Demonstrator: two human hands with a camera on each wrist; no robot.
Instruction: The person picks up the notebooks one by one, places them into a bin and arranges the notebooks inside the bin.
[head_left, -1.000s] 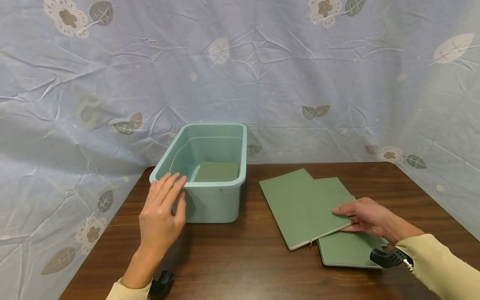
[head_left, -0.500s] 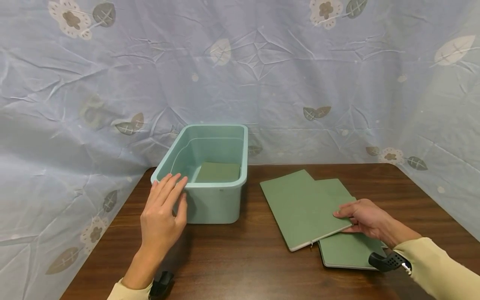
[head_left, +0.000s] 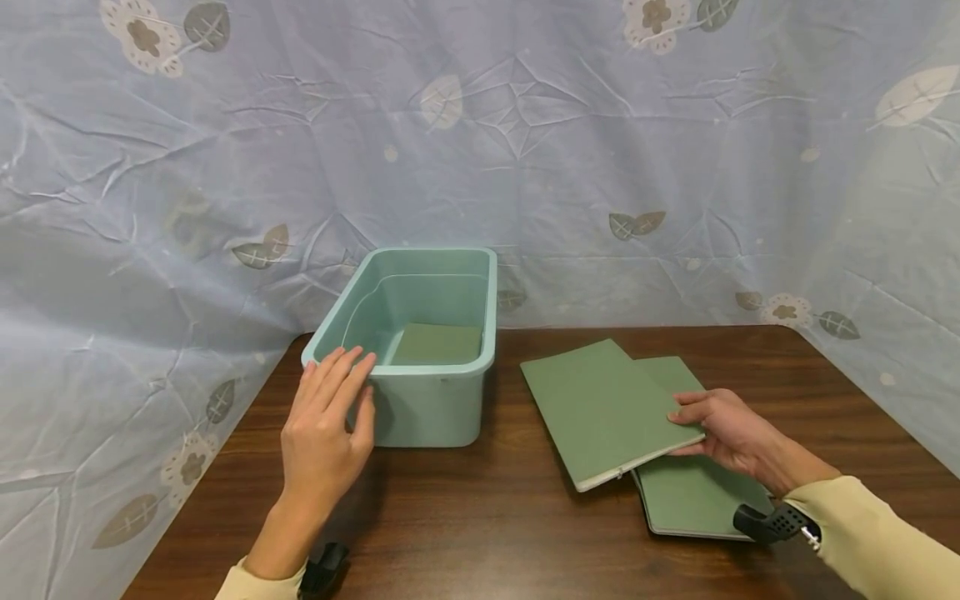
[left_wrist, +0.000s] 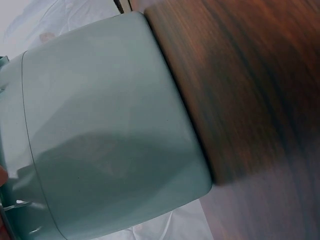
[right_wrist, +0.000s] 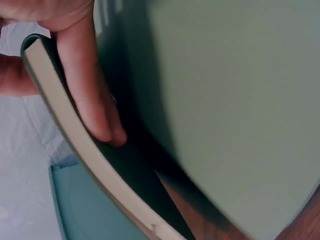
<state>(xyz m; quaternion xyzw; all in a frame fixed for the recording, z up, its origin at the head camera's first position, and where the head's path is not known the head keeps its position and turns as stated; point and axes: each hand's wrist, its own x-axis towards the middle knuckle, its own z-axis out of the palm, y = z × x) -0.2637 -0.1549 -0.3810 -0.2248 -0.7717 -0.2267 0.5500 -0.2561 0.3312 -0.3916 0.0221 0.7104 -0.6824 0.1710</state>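
My right hand pinches a green notebook by its near right corner, thumb on the cover and fingers beneath. In the right wrist view, its cream page edge slants past my fingers, tilted above another green cover. Below the held one, more green notebooks lie on the table, partly covered. With fairly straight fingers laid at the near left rim, my left hand touches a pale teal plastic bin. Inside the bin lies a green notebook.
The dark wood table runs back to a pale floral curtain, which hangs behind and along the sides. Between the bin and the notebooks lies a strip of bare tabletop. The bin's outer wall fills much of the left wrist view.
My right hand has raised the near edge of the held notebook slightly, showing more of the notebook under it. My left hand stays at the bin's rim.
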